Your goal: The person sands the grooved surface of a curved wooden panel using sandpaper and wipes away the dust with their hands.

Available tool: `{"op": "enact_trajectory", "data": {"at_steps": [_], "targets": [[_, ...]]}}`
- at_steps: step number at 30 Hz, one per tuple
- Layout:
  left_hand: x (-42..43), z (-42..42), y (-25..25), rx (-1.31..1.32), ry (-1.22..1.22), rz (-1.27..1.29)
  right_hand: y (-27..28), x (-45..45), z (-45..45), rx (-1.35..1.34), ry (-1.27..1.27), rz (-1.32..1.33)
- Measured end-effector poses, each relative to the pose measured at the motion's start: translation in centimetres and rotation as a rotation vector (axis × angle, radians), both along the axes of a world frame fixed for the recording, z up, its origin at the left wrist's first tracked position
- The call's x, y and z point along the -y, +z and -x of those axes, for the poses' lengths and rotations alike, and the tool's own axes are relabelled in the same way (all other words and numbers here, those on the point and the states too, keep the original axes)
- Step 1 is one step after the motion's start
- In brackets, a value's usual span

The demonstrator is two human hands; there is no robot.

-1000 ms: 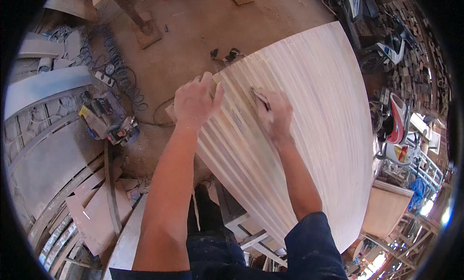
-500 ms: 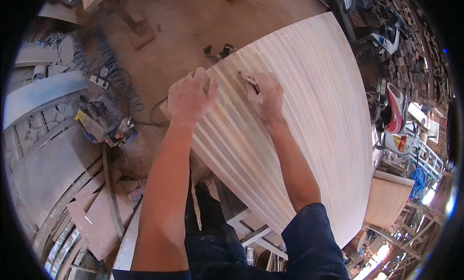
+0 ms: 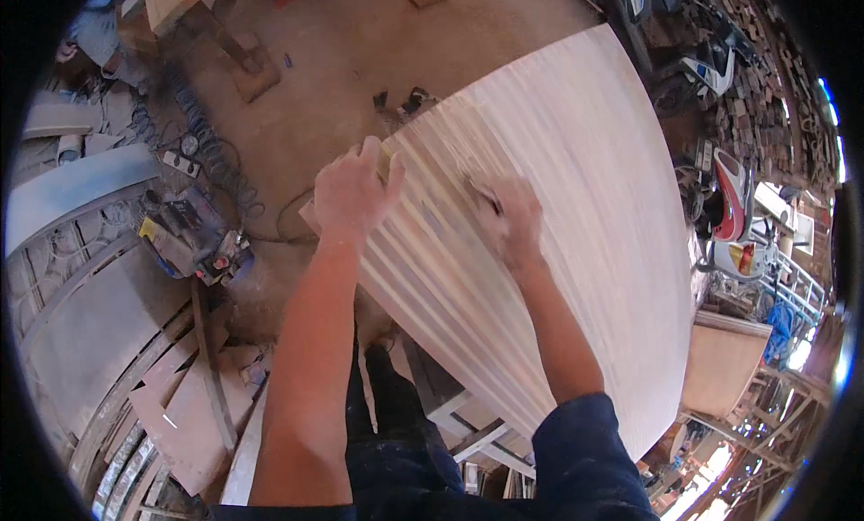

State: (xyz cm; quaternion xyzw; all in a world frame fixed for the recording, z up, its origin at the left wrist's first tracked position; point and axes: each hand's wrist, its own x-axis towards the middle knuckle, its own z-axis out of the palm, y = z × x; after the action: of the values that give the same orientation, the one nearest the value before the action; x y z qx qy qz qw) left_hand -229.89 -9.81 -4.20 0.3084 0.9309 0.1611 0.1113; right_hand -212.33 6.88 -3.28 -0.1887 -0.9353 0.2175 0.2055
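Observation:
A large pale wooden panel (image 3: 603,188) with long streaks spreads across the middle and right of the head view. My left hand (image 3: 354,190) grips its left edge near the far corner, thumb on the panel and fingers curled over. My right hand (image 3: 511,217) is closed and pressed to the streaked surface. Pinched in it is a thin folded piece with a dark edge, which looks like sandpaper (image 3: 491,200); most of it is hidden under the fingers. Pale dust coats both hands.
A metal-framed support (image 3: 481,435) stands under the panel's near edge. To the left are a coiled hose (image 3: 202,130), a power strip (image 3: 181,164) and a cluttered container (image 3: 200,238). Leaning boards (image 3: 193,413) lie lower left. Motorbikes (image 3: 733,197) and stacked wood (image 3: 778,98) line the right.
My right hand has slid toward me and slightly right along the panel, still closed on the folded piece. My left hand keeps its place at the edge. The view has shifted slightly.

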Motion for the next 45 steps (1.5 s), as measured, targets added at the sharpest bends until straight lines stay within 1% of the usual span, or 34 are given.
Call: {"op": "enact_trajectory", "data": {"at_steps": [1,3,5,8,9,11,14,17,21,23,24,26,28,31,32,34,36,39,42,43,44,45], "targets": [[0.1,0.1,-0.2,0.017,-0.015,-0.043,0.4,0.4,-2.1,0.028,-0.029,0.004],[0.3,0.6,-0.3,0.027,-0.028,-0.08,0.4,0.7,-2.1,0.05,-0.055,0.013],[0.2,0.2,-0.2,0.017,-0.027,-0.09,0.2,1.2,-1.1,0.115,-0.049,-0.079],[0.0,0.0,0.2,-0.001,-0.019,-0.071,-0.4,1.1,3.7,0.055,-0.015,-0.137],[0.0,-0.2,0.2,0.002,-0.036,-0.072,-0.3,1.1,3.0,0.059,-0.032,-0.138],[0.0,0.0,0.3,0.038,-0.024,-0.028,0.4,1.0,1.5,0.112,0.04,-0.203],[0.1,0.3,0.4,0.033,-0.045,-0.076,-0.3,1.2,-4.7,0.161,-0.01,-0.164],[0.1,0.2,0.7,0.059,-0.034,-0.077,-0.2,1.5,-3.5,0.194,-0.021,-0.2],[0.0,0.1,-0.1,-0.027,-0.056,-0.105,-1.6,1.6,6.4,0.082,-0.025,-0.197],[-0.1,-0.1,0.6,0.027,-0.034,-0.047,-1.3,1.9,7.3,0.09,-0.048,-0.2],[-0.1,-0.2,0.9,0.014,-0.066,-0.047,-1.0,1.9,7.5,0.114,-0.044,-0.217],[-0.2,-0.1,1.2,0.012,-0.048,-0.012,-1.4,1.8,2.8,0.103,-0.022,-0.194],[-0.1,-0.1,0.9,-0.013,-0.068,-0.049,-0.2,2.2,-2.0,0.241,-0.074,-0.117],[0.1,0.0,0.4,-0.037,-0.065,-0.094,-0.6,2.2,-2.2,0.203,-0.086,-0.102],[0.1,0.0,0.4,-0.043,-0.066,-0.115,-0.8,2.3,-0.6,0.191,-0.091,-0.103],[-0.1,-0.1,0.4,-0.045,-0.06,-0.091,-1.7,1.9,5.5,0.126,-0.06,-0.241],[-0.1,0.0,0.4,-0.043,-0.057,-0.062,-1.4,1.6,10.6,0.06,-0.008,-0.234],[0.0,-0.1,0.4,-0.048,-0.085,-0.087,-1.3,1.4,9.6,0.053,-0.012,-0.223],[0.0,0.0,0.6,-0.049,-0.078,-0.052,-1.0,0.9,1.8,0.191,-0.059,-0.013],[-0.1,0.1,0.5,-0.044,-0.079,-0.054,-0.3,0.6,0.5,0.21,-0.06,0.049],[-0.1,0.2,0.4,-0.039,-0.077,-0.054,-0.4,0.3,0.9,0.211,-0.054,0.043],[0.0,0.2,0.2,-0.037,-0.068,-0.057,-0.6,0.1,1.2,0.149,-0.017,0.054]]}}
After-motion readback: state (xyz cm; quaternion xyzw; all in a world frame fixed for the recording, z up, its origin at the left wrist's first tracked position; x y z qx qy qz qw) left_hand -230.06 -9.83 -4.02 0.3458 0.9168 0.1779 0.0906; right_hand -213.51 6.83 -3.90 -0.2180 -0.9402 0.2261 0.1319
